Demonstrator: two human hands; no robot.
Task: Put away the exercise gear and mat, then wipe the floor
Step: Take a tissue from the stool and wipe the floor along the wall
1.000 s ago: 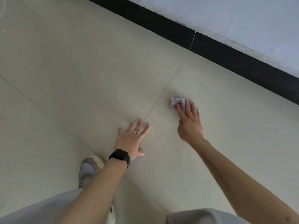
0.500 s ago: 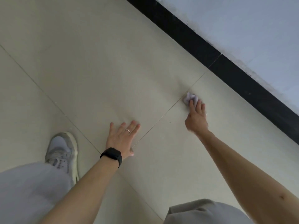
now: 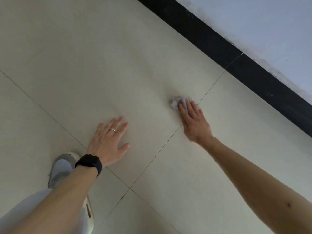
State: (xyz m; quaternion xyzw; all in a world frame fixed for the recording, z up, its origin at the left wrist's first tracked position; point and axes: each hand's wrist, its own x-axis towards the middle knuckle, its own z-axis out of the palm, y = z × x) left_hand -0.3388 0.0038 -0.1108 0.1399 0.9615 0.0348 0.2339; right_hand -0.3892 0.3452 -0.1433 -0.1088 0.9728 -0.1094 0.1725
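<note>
Down at the left, a grey shoe (image 3: 62, 168) stands on the pale tiled floor (image 3: 84, 65), partly hidden by the forearm with its black watch (image 3: 89, 163). Next, the left hand (image 3: 108, 142) lies flat on the tile, fingers straight and spread, gripping nothing, a ring (image 3: 112, 130) on one finger. Further right, a small crumpled cloth (image 3: 175, 101) sits on the floor beside a tile joint, pressed under the straight fingers of the right hand (image 3: 194, 122), which is not clenched round it. A black skirting board (image 3: 236, 53) runs behind.

I see floor (image 3: 101, 65) pale cream, thin dark grout lines (image 3: 42, 108) in grid; skirting (image 3: 253, 73) black, wall (image 3: 270, 22) pale bluish-white; cloth (image 3: 175, 102) whitish-lilac; watch (image 3: 89, 163) black, ring (image 3: 112, 130) silver, shoe (image 3: 61, 168) pale grey with white sole.
</note>
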